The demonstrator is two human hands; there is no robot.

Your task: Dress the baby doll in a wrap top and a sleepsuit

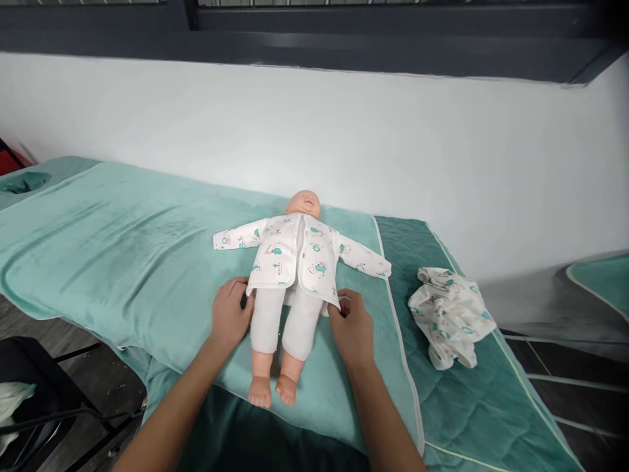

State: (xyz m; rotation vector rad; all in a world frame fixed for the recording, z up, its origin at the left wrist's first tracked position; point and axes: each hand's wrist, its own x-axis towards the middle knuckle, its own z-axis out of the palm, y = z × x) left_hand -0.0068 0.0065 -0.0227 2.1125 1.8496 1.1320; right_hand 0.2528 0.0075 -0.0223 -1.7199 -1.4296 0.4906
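Observation:
A baby doll (305, 203) lies on its back, head toward the wall. It wears a white long-sleeved jacket (317, 252) with green and red prints, its front edges meeting loosely down the middle. White cloth covers the legs to above the ankles, and both feet (260, 391) are bare. My left hand (230, 311) pinches the jacket's lower left corner beside the doll's hip. On the other side, my right hand (351, 321) has thumb and fingers closed on the lower right corner of the hem.
A light green blanket (147, 262) spreads beneath the doll over a darker quilted cover (491, 400). To the right lies a crumpled printed garment (452, 318). A white wall (314, 131) runs behind the bed. At lower left stands a black chair (39, 387) with pale cloth on it.

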